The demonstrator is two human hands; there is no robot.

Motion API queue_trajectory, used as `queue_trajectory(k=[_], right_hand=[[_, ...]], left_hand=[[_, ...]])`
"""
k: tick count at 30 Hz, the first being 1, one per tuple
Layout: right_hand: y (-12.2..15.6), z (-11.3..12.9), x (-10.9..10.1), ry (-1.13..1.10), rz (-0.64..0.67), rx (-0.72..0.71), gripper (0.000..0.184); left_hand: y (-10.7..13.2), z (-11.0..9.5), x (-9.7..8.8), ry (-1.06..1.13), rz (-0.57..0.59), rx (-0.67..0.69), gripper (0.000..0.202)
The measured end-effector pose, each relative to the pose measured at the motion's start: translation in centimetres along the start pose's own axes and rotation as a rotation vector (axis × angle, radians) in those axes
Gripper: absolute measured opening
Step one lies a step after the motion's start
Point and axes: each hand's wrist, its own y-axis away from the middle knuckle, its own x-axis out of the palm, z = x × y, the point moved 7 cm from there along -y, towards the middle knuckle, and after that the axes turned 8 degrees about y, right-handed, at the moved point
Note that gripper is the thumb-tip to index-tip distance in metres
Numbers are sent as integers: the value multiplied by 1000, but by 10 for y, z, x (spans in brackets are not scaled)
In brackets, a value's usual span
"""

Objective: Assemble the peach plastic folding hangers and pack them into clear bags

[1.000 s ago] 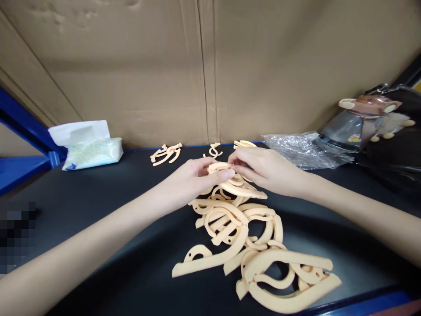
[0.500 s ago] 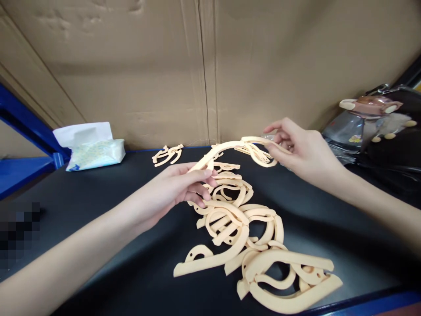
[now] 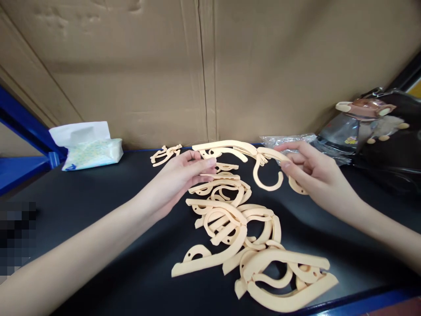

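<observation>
A cream rubbery hanger-shaped piece [image 3: 230, 147] with a hook [image 3: 266, 180] hangs in the air between my hands. My left hand [image 3: 184, 173] is closed on its left end, fingers wrapped and pinched. My right hand [image 3: 309, 169] pinches its right end near the hook. Below lies a pile of the same cream curved pieces [image 3: 243, 237] on the black tabletop [image 3: 98, 210], running from under my hands toward the front edge.
A tissue pack [image 3: 87, 147] sits at the back left by a blue frame [image 3: 23, 131]. Small cream offcuts [image 3: 166, 154] lie near the cardboard wall [image 3: 204, 70]. A clear plastic bag [image 3: 289, 142] and a bagged toy [image 3: 365, 120] are at the back right.
Both hands drew one piece up out of the pile and spread apart; the piece now hangs level with its hook dangling, and the right hand has dropped a little lower.
</observation>
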Motion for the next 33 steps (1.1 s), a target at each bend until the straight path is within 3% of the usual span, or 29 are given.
queue_trajectory(k=[5, 10, 14, 18, 23, 27, 30, 33], right_hand=[[13, 9, 4, -191, -27, 50, 22], [14, -2, 6, -186, 45, 110, 24], [2, -5, 6, -109, 86, 70, 27], [-12, 17, 11, 294, 110, -147, 30], [-20, 53, 22, 1039, -62, -575, 27], [-16, 63, 32, 1235, -58, -799, 29], [-13, 66, 39, 1288, -20, -865, 33], [-26, 52, 43, 1274, 141, -680, 28]], left_hand=[[-2, 5, 4, -3, -47, -8, 30], [3, -7, 9, -9, -55, 143, 15], [7, -8, 29, 14, 86, 72, 15], [10, 3, 59, -26, 229, -122, 17], [9, 2, 83, -62, 266, -222, 21], [5, -3, 86, -85, 293, -271, 23], [4, 2, 85, -117, 287, -291, 22], [8, 15, 83, -173, 213, -232, 23]])
